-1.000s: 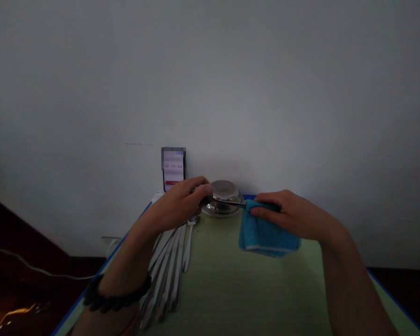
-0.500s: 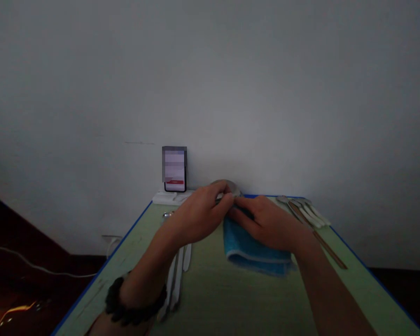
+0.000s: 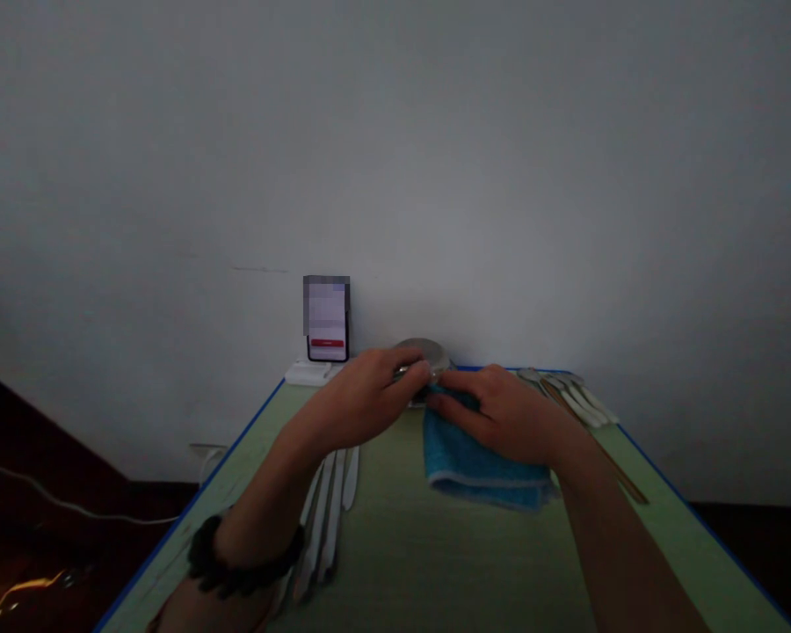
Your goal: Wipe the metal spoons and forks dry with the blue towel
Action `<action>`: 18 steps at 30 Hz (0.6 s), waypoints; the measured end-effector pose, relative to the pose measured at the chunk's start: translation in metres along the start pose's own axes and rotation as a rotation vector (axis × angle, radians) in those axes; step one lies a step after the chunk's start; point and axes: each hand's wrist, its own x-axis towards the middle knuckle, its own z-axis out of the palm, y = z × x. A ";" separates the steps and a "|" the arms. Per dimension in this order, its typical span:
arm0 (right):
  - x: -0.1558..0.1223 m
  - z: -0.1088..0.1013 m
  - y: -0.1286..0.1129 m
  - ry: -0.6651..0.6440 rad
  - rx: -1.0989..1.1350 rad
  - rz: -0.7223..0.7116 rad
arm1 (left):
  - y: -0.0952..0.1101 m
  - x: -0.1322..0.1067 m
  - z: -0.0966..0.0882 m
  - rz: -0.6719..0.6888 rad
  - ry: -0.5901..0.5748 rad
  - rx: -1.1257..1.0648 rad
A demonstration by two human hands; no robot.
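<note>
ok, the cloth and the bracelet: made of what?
Cloth: probably terry fabric, matte; soft folds, fuzzy-looking surface, pale hem. Bracelet: black, rounded beads, dull finish; could be wood, stone or plastic, too dim to tell.

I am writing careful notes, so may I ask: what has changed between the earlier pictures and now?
The right hand, still holding the folded blue cloth, moved left; the left hand moved right, so they are closer together. No letting go is visible. The smartphone and upturned metal bowl stayed in place.
</note>
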 end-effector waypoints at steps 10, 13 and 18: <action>-0.015 -0.015 0.018 -0.058 0.126 0.067 | -0.022 -0.009 -0.011 -0.141 0.006 -0.149; -0.021 -0.020 0.024 -0.054 0.164 0.098 | -0.027 -0.012 -0.014 -0.194 0.033 -0.266; -0.027 -0.021 0.030 -0.012 0.231 0.107 | -0.032 -0.017 -0.017 -0.172 0.038 -0.348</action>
